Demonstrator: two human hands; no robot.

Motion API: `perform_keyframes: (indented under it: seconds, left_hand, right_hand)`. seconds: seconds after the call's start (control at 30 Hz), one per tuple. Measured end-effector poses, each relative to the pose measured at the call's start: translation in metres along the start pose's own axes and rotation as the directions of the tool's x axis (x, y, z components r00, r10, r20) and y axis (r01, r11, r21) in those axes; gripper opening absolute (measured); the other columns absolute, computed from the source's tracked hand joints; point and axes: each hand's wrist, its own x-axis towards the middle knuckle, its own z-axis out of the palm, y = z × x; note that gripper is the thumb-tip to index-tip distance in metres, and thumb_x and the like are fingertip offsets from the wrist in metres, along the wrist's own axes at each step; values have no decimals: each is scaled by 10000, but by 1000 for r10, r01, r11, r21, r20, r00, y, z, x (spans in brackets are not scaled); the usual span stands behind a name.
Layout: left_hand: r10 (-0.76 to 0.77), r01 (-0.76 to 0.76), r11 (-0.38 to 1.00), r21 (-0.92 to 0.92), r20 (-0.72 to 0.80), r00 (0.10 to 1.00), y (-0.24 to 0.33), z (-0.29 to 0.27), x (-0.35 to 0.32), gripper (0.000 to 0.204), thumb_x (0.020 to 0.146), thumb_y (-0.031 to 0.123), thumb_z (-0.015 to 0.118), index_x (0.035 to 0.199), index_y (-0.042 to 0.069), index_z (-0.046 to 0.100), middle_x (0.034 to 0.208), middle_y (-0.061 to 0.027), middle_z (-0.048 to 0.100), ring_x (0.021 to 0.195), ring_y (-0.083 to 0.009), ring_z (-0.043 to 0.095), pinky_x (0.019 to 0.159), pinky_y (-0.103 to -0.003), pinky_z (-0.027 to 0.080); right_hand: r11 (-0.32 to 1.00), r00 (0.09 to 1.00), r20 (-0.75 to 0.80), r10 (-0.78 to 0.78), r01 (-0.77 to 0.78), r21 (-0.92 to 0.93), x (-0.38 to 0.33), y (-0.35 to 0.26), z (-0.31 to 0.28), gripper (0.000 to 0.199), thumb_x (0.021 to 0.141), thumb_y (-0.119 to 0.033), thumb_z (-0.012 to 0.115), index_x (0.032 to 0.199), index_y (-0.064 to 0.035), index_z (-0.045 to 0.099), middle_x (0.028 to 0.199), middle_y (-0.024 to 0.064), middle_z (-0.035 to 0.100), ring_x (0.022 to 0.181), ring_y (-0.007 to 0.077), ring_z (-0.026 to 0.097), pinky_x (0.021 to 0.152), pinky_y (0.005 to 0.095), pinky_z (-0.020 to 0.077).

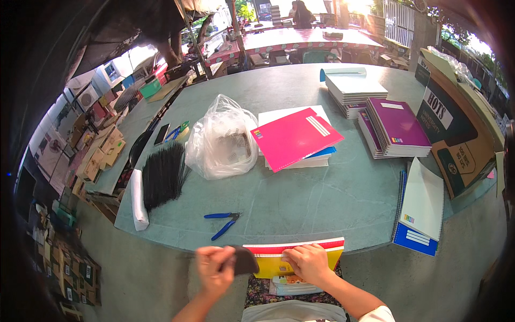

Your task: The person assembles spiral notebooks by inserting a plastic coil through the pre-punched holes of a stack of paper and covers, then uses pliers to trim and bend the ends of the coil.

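Hands working on a yellow notebook [279, 264] at the counter's [300, 198] near edge.
Left hand [213, 268] is gripping a dark, blurred object [244, 260]; right hand's [307, 263] fingers are pressing flat, grasping nothing. Far left, a clear bag [222, 139] is holding what may be wire coils.

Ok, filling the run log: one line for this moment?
left hand: holds dark piece | right hand: on yellow notebook | pliers: on table

A green table [322, 198] bears notebook stacks [394, 129], a plastic bag [220, 142], pliers [224, 221], perhaps black combs [162, 174]
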Motion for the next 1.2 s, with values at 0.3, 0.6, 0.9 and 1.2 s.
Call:
perform_keyframes:
  seconds: [0.3,0.6,0.9,1.2]
  left_hand:
    - [-7,12,999,-31,164,986,9,14,9,397,681,-51,682,1030,138,678,904,-60,517,803,-204,546,652,-314,472]
    - [92,-92,996,-14,273,958,18,25,21,330,699,-57,672,983,111,669,899,-79,506,764,-207,550,650,-310,484]
    - [246,-247,966,75,19,969,24,32,11,317,690,-54,692,976,71,637,949,-93,498,846,-202,510,697,-269,419]
    - [134,-111,990,-82,398,907,31,42,12,345,693,-53,683,1012,76,664,918,-81,525,745,-176,540,629,-288,476]
  right_hand:
    - [999,999,-6,41,-41,10,-2,4,-2,111,748,-191,668,817,-134,602,682,-5,619,620,190,587,583,337,416]
    - [996,996,85,31,-23,-82,-1,-2,-7,181,794,-202,636,946,-103,631,763,40,654,706,219,635,646,346,460]
    - [359,762,443,473,-626,693,-43,57,-58,231,776,-67,717,993,-10,664,878,88,680,788,116,615,724,270,507]
    - [180,791,334,512,-479,859,-54,49,-45,172,814,36,637,984,23,660,969,77,670,899,120,603,810,266,493]
